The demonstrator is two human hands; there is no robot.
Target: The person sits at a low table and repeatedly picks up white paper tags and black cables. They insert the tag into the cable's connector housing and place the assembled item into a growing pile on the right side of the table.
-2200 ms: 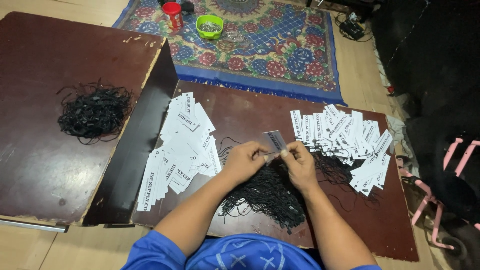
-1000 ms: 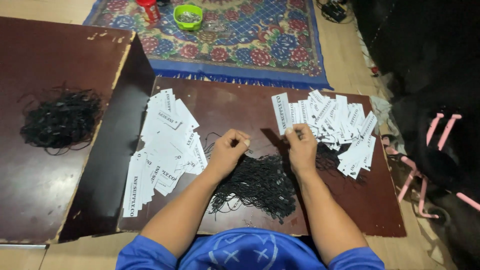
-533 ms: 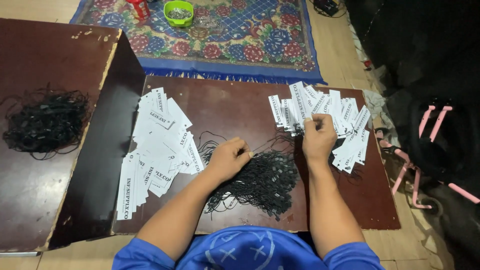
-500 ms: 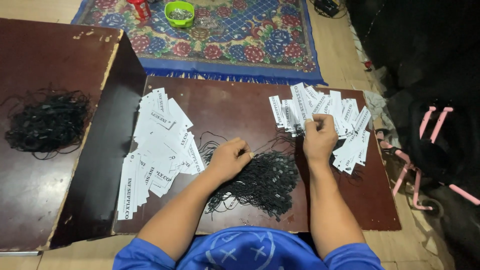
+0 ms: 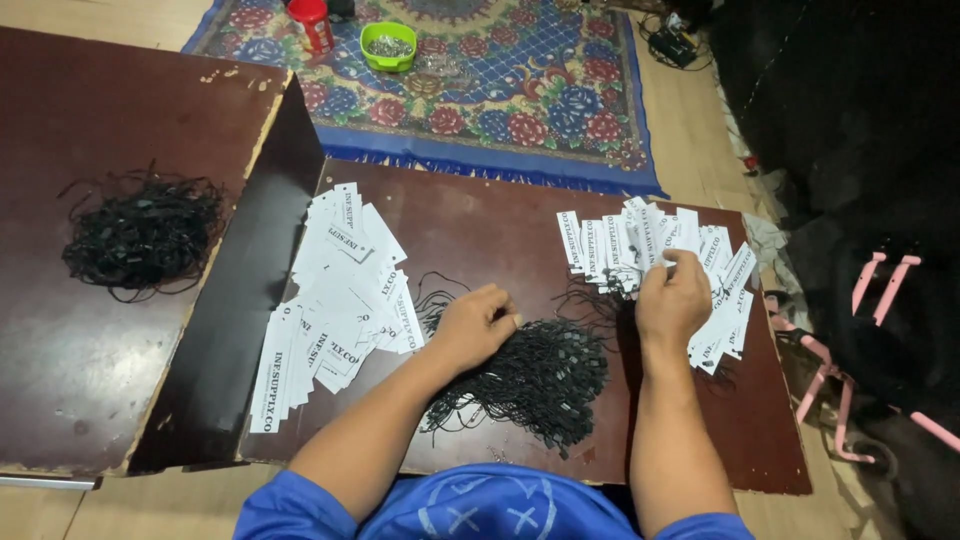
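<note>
The right hand (image 5: 672,300) pinches a white paper tag (image 5: 655,245) off the fanned stack at the counter's (image 5: 480,215) right, while the left hand (image 5: 478,325), loosely curled, rests on black string loops (image 5: 540,375) between both arms, within reach.

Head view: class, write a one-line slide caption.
Right hand picks at white paper tags; left hand rests on black strings.

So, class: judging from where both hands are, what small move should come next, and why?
Probably lift one tag clear: the right hand pinches at the right tag pile, while the left hand rests at the black string heap, as if readying a string.
</note>
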